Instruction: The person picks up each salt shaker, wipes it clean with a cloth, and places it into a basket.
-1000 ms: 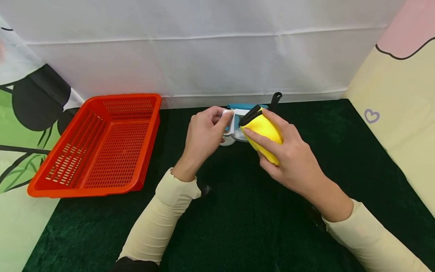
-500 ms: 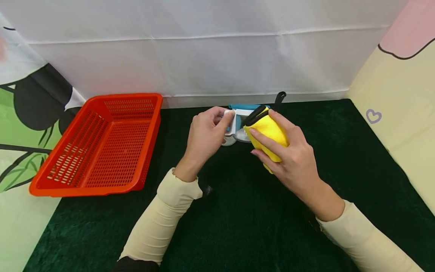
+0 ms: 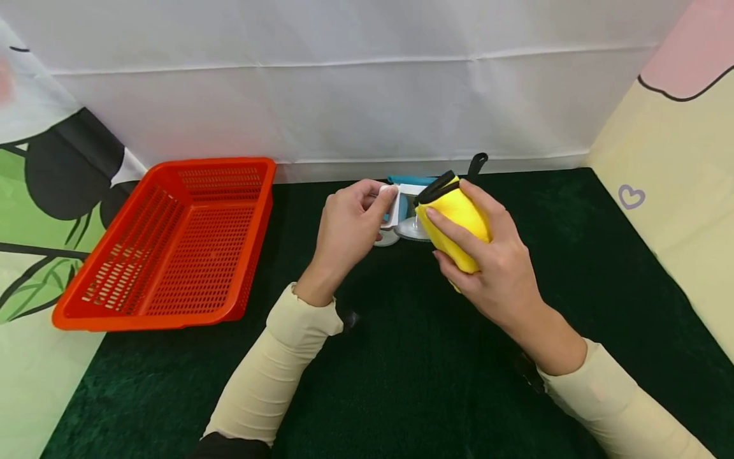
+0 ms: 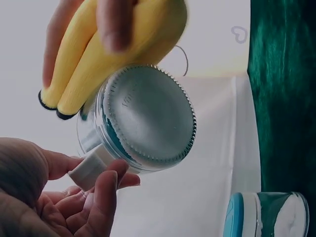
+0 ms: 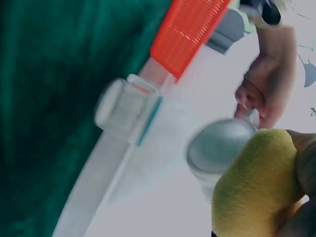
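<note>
Ahead of me, my left hand (image 3: pixel 346 226) pinches the white handle (image 4: pixel 91 167) of a clear glass jar (image 4: pixel 150 116). In the left wrist view the jar is tilted, its round ridged-edge base toward the camera. My right hand (image 3: pixel 499 274) grips a folded yellow cloth (image 3: pixel 455 226) with black edging and a black hanging loop (image 3: pixel 477 164). The cloth lies against the jar's side in the left wrist view, covering part of the glass. In the head view the cloth and left hand hide much of the jar.
A second glass jar (image 5: pixel 127 112) with a blue lid stands on the dark green tablecloth (image 3: pixel 413 363) by the back wall. To the left sits a red plastic basket (image 3: pixel 243 287) with slotted walls. A white sheet (image 3: pixel 367 115) hangs at the back.
My right hand has shifted slightly to the right with the yellow cloth, showing a little more of the glass beside it. My left hand keeps its hold, nearly still.
</note>
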### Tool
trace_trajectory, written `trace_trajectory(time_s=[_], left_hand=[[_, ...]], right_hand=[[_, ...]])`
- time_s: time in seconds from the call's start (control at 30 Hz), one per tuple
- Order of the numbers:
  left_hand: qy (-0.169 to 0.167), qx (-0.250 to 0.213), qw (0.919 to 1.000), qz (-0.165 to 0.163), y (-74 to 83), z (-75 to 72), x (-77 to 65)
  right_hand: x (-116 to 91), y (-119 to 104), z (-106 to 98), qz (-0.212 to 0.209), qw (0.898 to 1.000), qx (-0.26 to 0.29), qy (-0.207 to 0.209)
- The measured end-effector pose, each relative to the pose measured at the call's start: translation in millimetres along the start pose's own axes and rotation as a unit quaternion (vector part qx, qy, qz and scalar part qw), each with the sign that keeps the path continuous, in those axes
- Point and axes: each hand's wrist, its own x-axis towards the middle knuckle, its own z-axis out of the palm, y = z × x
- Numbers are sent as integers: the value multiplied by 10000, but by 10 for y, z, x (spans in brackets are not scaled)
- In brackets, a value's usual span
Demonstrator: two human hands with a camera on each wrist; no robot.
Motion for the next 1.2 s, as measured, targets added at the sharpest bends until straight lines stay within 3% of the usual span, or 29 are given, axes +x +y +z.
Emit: trace_trajectory(time_s=[0.13, 0.37, 0.63, 0.9, 1.2], left_hand=[[6, 56, 10000, 66, -2, 22, -2], [161, 182, 9996, 116, 13, -10, 17], [23, 174, 9996, 233, 3, 29, -9], [247, 375, 9989, 149, -8, 3, 14], [136, 204, 9985, 494, -47, 30, -25]], right_hand=[[80, -31, -50, -62, 9998, -167, -135], [-41, -140, 6, -511, 9911, -695, -1012], [169, -87, -57, -309, 9923, -1048, -586], [-22, -186, 54, -621, 9803, -1307, -1346], [206, -110, -36, -311, 9893, -1257, -677]])
